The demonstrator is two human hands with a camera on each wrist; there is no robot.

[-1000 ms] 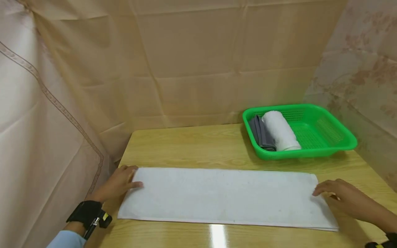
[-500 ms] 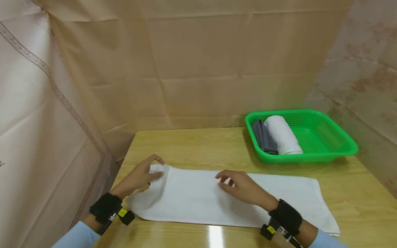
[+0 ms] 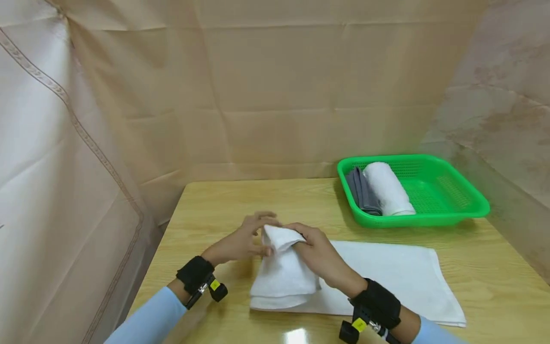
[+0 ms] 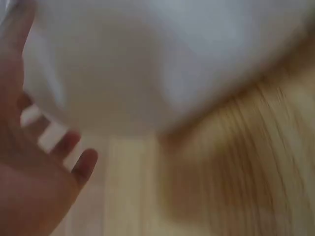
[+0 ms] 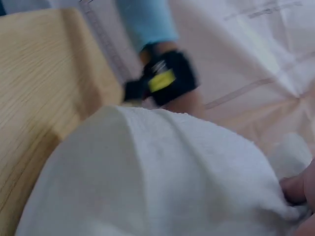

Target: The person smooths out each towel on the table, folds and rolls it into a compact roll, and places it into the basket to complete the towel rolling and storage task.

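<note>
A long white towel (image 3: 386, 270) lies flat across the wooden table (image 3: 240, 200), with its left end lifted and bunched into a hump (image 3: 281, 272). Both hands hold that raised end from either side. My left hand (image 3: 253, 237) pinches it from the left, fingers over the top edge and thumb below. My right hand (image 3: 306, 242) curls over it from the right. The left wrist view is blurred; it shows the towel (image 4: 147, 59) above my left hand (image 4: 34, 167). The right wrist view is filled by the towel (image 5: 147, 182), with my right fingertips (image 5: 298, 189) at its edge.
A green plastic basket (image 3: 455, 188) stands at the back right of the table, holding a rolled white towel (image 3: 386, 188) and a folded grey cloth (image 3: 363, 191). Beige fabric walls (image 3: 275, 95) close in the table at the back and both sides.
My left hand has lifted the towel's left end and carried it to the right. My right hand left the towel's right end, crossed over and took hold of the raised end.
</note>
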